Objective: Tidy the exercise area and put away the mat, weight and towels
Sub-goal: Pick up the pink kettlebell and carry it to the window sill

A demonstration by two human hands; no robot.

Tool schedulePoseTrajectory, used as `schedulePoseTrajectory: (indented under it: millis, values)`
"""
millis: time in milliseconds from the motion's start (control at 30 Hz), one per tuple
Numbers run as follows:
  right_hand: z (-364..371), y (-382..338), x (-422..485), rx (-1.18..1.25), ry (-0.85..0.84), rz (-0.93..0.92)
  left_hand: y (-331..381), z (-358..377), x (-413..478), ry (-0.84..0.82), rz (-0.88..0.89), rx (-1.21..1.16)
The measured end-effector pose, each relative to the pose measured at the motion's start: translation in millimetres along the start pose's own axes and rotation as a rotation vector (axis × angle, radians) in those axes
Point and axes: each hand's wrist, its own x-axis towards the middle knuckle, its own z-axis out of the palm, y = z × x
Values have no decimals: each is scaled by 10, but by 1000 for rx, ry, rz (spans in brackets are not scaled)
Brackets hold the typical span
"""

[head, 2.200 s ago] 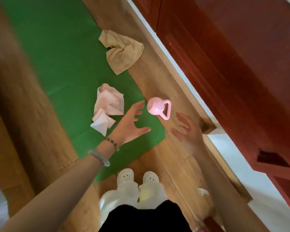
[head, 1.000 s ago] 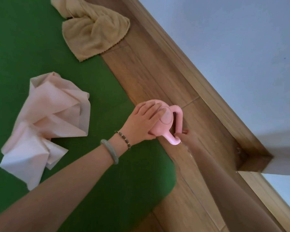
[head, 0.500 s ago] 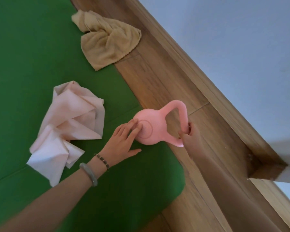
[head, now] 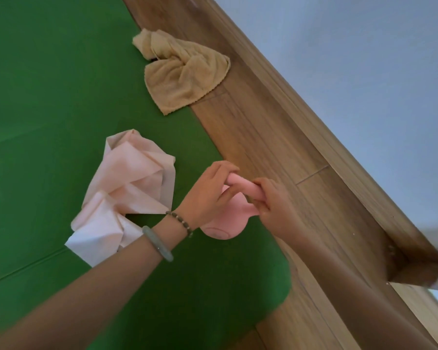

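Kettlebell (head: 225, 221), pink and small, sits at the centre of the frame, and you have both hands wrapped round its handle. Your left hand (head: 207, 193) curls over the handle from the left, and your right hand (head: 273, 200) closes on it from the right, fingers folded under the bar. The round body hangs below your hands over the right edge of the green exercise mat (head: 48, 97); whether it touches the mat cannot be told. On your left wrist you wear a beaded bracelet (head: 180, 222) and, further up the arm, a pale green bangle (head: 157, 243). Just left of your left hand a crumpled pale pink towel (head: 127, 193) lies on the mat. Toward the upper middle of the frame a tan towel (head: 185, 74) lies partly on the mat and partly on the wooden floor (head: 263, 137). A wooden skirting board (head: 339, 157) runs diagonally along the pale wall (head: 364, 59) at the right.
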Motion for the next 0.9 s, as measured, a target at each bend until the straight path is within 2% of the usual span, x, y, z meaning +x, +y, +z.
schedulePoseTrajectory:
  millis: [100,167,233,300,367,433,500,567,633,700,800,900]
  values:
    - [-13,-138,4,-85,-60,-13,-15,25,-70,11,5,-33]
    - [18,-251,-10,-162,-62,-104,-31,15,-163,-53,33,-106]
    - [75,-346,-62,-183,-28,-184,-50,15,-261,-85,-14,-235]
    - [130,-371,-138,-223,-3,-203,-126,63,-340,-4,-208,-392]
    - [133,-325,-171,-246,-6,-167,-284,165,-373,74,-552,-576]
    - [103,-239,-167,-201,11,-109,-473,315,-432,31,-814,-582]
    - [64,-154,-159,-120,51,-31,-479,466,-502,-6,-925,-554]
    - [65,-77,-194,-32,114,35,-362,619,-520,68,-1010,-738]
    - [82,-57,-241,18,165,52,-229,719,-493,193,-1072,-999]
    - [93,-73,-288,34,174,55,-141,733,-448,263,-1103,-1139]
    - [24,-134,-337,43,189,69,-36,648,-544,245,-1090,-1152]
    - [-195,-337,-405,46,160,168,158,408,-676,192,-1065,-1129]
